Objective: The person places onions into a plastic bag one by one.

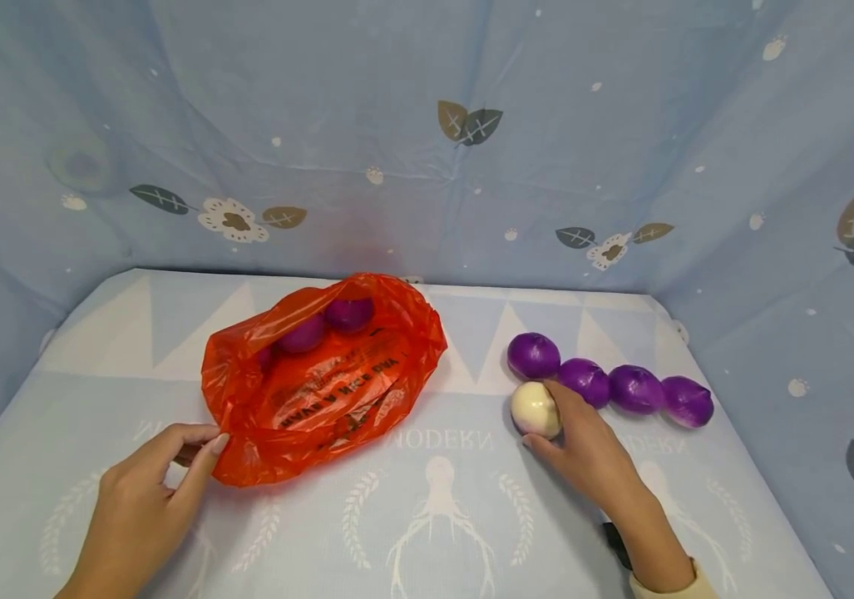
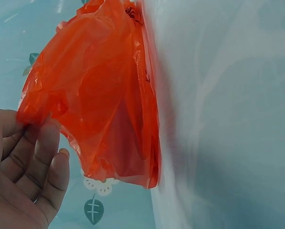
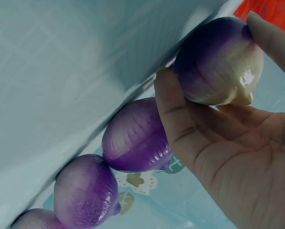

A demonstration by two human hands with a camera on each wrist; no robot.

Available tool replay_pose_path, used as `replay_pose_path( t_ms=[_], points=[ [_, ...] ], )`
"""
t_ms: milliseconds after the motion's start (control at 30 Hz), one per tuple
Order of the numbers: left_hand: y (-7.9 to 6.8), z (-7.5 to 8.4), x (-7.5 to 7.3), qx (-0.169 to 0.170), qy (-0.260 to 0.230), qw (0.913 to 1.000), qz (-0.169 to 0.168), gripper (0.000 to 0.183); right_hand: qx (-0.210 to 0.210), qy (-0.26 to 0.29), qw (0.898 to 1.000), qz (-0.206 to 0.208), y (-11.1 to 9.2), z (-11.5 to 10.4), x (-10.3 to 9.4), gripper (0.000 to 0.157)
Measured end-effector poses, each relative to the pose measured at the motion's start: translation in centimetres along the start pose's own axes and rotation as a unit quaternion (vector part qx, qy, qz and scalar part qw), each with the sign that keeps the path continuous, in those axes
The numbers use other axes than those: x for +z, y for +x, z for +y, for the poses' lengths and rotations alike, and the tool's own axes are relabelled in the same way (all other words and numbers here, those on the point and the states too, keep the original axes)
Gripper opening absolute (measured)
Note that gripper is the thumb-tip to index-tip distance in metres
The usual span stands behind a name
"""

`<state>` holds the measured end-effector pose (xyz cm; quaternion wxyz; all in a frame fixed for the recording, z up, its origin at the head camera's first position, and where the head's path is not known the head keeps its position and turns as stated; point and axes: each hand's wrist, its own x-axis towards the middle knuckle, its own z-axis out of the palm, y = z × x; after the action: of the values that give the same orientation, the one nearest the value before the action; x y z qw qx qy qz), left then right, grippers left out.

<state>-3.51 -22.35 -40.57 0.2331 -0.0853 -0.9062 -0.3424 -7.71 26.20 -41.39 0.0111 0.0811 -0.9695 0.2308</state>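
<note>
My left hand pinches the near left rim of a red plastic bag between thumb and fingers. The bag lies on its side with its mouth spread, and purple onions show inside it. With curled fingers, my right hand grips a glossy onion, its cream side up in the head view. From the right wrist, this onion looks purple on one side and cream toward its pointed tip. Beside that hand, several purple onions form a slanting row.
A pale patterned cloth covers the table. Blue printed curtains close off the back and sides. A dark strap shows at the right wrist, near a cream sleeve.
</note>
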Motion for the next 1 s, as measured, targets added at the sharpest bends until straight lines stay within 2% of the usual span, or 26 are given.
replay_pose_path(
  t_ms=[300, 800, 1000],
  points=[
    [-0.13, -0.16, 0.07, 0.012, -0.005, 0.9999, 0.004, 0.035, 0.002, 0.007, 1.0, 0.001, -0.19, 0.05, 0.14, 0.082],
    [-0.2, -0.18, 0.09, 0.009, -0.008, 0.9999, 0.005, 0.034, 0.004, 0.012, 1.0, -0.008, -0.11, 0.02, 0.05, 0.082],
    [-0.07, 0.09, -0.01, -0.003, 0.0, 1.0, -0.002, 0.03, -0.001, 0.012, 1.0, -0.008, -0.07, -0.22, 0.04, 0.083]
  ],
)
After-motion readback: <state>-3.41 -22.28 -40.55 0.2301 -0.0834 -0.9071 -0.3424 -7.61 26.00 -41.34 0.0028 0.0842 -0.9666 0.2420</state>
